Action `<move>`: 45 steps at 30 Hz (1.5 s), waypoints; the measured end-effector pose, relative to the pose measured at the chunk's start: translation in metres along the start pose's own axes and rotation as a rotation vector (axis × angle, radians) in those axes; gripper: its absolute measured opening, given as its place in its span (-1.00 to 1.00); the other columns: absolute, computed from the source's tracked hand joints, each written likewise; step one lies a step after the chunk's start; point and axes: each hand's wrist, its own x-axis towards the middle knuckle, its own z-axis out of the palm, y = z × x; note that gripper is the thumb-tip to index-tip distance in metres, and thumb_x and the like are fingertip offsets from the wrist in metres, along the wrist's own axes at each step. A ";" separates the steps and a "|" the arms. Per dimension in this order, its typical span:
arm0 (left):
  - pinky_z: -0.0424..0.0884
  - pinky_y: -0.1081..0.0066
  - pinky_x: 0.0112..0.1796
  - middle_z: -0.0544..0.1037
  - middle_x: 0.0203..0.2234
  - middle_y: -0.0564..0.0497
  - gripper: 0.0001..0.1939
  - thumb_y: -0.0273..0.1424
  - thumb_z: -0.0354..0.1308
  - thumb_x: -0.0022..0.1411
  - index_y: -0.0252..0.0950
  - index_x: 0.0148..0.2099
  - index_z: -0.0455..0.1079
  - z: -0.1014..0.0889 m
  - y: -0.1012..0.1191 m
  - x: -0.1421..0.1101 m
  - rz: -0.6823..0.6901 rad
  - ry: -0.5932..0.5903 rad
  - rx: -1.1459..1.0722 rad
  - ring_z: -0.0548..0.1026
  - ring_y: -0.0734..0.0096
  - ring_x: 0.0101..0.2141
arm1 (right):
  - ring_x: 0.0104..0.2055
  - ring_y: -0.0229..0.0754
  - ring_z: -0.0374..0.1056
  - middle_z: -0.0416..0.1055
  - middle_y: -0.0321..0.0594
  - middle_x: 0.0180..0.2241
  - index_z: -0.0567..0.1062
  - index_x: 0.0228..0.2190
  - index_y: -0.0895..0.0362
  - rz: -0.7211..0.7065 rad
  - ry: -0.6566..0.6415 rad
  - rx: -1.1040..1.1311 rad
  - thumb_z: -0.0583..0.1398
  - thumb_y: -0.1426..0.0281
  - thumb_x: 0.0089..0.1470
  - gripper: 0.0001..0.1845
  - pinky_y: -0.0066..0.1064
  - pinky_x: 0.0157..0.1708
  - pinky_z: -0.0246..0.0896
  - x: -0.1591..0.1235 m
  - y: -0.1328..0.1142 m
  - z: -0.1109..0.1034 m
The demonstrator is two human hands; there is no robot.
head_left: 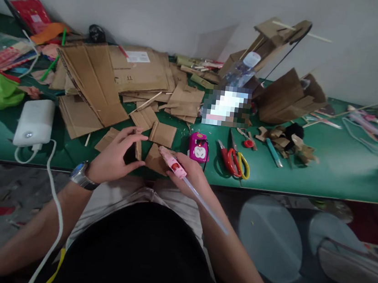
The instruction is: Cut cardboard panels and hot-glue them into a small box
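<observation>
My left hand (pixel 113 157) is closed round a small piece of cardboard (pixel 138 150) stood on edge, with the thumb below it and the fingers above. In my right hand (pixel 192 174) is a pink hot glue gun (pixel 175 163), its tip pointing up and left toward the cardboard. A long translucent glue stick (pixel 205 205) sticks out of the gun's back end over my forearm. Under the gun's tip lies a flat cardboard piece (pixel 154 159), partly hidden by my right hand. Another cardboard square (pixel 162 134) rests just behind it.
A purple power socket (pixel 198 148), scissors (pixel 233 160) and a blue cutter (pixel 273 152) lie to the right. Large cardboard sheets (pixel 96 84) are piled at the back left. A white power bank (pixel 34 122) with a cable sits left. Cardboard structures (pixel 280 97) stand back right.
</observation>
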 end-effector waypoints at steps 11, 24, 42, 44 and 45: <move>0.42 -0.19 0.37 0.31 0.48 -0.30 0.06 -0.20 0.57 0.19 -0.07 0.56 0.07 -0.005 -0.011 -0.006 -0.094 -0.215 -0.466 0.37 -0.20 0.43 | -0.17 -0.07 0.58 0.69 -0.14 -0.13 0.64 -0.09 0.05 0.027 -0.091 0.030 0.26 0.31 0.34 -0.82 -0.35 -0.23 0.39 0.001 -0.005 -0.009; 0.43 -0.17 0.34 0.42 0.41 -0.25 0.02 -0.16 0.57 0.17 -0.11 0.48 0.05 -0.019 -0.023 0.004 -0.117 -0.301 -0.326 0.43 -0.16 0.39 | -0.15 -0.08 0.55 0.69 -0.23 -0.15 0.65 -0.11 0.04 0.032 -0.143 0.097 0.26 0.44 0.23 -0.78 -0.34 -0.18 0.38 0.015 -0.003 -0.018; 0.49 -0.26 0.27 0.44 0.38 -0.34 -0.04 -0.13 0.63 0.04 -0.13 0.31 0.13 -0.009 -0.027 -0.003 -0.202 -0.217 -0.432 0.50 -0.19 0.33 | -0.30 -0.13 0.41 0.54 -0.27 -0.32 0.52 -0.27 0.08 0.044 -0.055 -0.059 0.38 0.35 0.18 -0.86 -0.36 -0.30 0.11 0.020 -0.008 -0.007; 0.51 -0.23 0.26 0.45 0.37 -0.33 -0.06 -0.13 0.63 0.06 -0.14 0.30 0.14 -0.009 -0.023 -0.003 -0.194 -0.200 -0.414 0.51 -0.18 0.32 | -0.32 -0.14 0.39 0.51 -0.27 -0.34 0.49 -0.30 0.08 0.053 -0.042 -0.070 0.37 0.36 0.18 -0.86 -0.37 -0.32 0.08 0.019 -0.009 -0.006; 0.52 -0.22 0.25 0.46 0.36 -0.33 -0.06 -0.13 0.62 0.06 -0.14 0.30 0.15 -0.010 -0.022 -0.003 -0.187 -0.190 -0.400 0.52 -0.17 0.32 | -0.34 -0.15 0.38 0.50 -0.28 -0.35 0.48 -0.32 0.08 0.057 -0.038 -0.073 0.36 0.36 0.19 -0.85 -0.37 -0.33 0.06 0.018 -0.010 -0.006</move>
